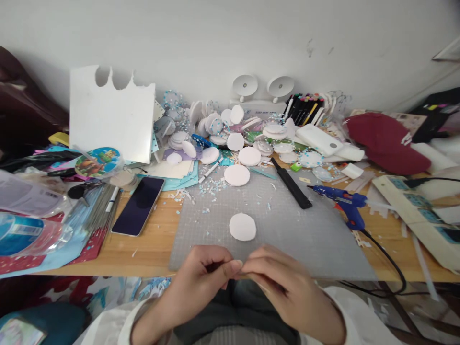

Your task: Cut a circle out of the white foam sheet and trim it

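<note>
My left hand [196, 282] and my right hand [282, 282] meet fingertip to fingertip at the front edge of the table. Both are closed in a pinch. Whatever sits between the fingertips is too small or too hidden to name. Just beyond them, a white round disc [243, 227] lies flat on the grey cutting mat [212, 230]. Farther back is a second white disc [236, 175], with more discs behind it. A long black tool [291, 183], which looks like a cutter, rests on the mat's right part.
On the right lie a blue glue gun [341, 196] with a trailing cord, a power strip [413, 215] and a dark red cap [386, 141]. At left are a phone [138, 206], a plastic bottle [32, 235] and a white foam board [113, 115]. Scraps litter the mat.
</note>
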Motion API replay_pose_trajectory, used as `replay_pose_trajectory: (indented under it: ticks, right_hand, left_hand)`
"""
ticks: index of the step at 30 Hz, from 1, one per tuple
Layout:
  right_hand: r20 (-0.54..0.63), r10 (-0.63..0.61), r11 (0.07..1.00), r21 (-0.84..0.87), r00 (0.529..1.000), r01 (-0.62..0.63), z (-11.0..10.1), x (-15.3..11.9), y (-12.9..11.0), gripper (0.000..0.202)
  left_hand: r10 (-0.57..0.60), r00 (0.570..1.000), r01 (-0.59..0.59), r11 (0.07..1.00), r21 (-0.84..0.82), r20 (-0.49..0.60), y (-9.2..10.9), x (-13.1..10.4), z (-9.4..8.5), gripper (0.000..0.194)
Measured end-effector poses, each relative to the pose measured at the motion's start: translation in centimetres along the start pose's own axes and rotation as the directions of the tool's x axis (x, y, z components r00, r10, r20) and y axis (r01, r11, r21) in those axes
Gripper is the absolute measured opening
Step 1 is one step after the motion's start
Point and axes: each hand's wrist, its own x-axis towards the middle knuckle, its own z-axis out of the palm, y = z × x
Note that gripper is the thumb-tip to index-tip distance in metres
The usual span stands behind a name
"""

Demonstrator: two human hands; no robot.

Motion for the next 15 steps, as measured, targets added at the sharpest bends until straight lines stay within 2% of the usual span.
replay_pose_trajectory:
  ticks: [3,6,11,15]
  right_hand:
    - [0.215,0.177,0.941,0.248,0.961,-0.229,-1.4,0.4,0.0,0.019]
    - [0.334,0.281,0.857,0.335,0.9,-0.392,-2.0,0.7,0.3,0.021]
    - [0.465,0.32,0.733,0.431,0.825,-0.527,-1.9,0.9,0.8,0.027]
    - [0.505,0.337,0.733,0.389,0.794,-0.558,-1.8,1.0,0.8,0.024]
  left_hand:
    - [0.02,1.0,-0.021,0.997,0.079,0.006,0.4,-0.2,0.1,0.044]
    - [0.024,1.0,-0.025,0.994,0.106,0.015,0.5,-0.2,0.2,0.043]
    - [0.009,0.999,-0.013,0.996,0.085,0.039,0.7,-0.3,0.4,0.042]
    - [-0.013,0.998,0.01,0.999,0.042,0.058,0.6,-0.3,0.6,0.037]
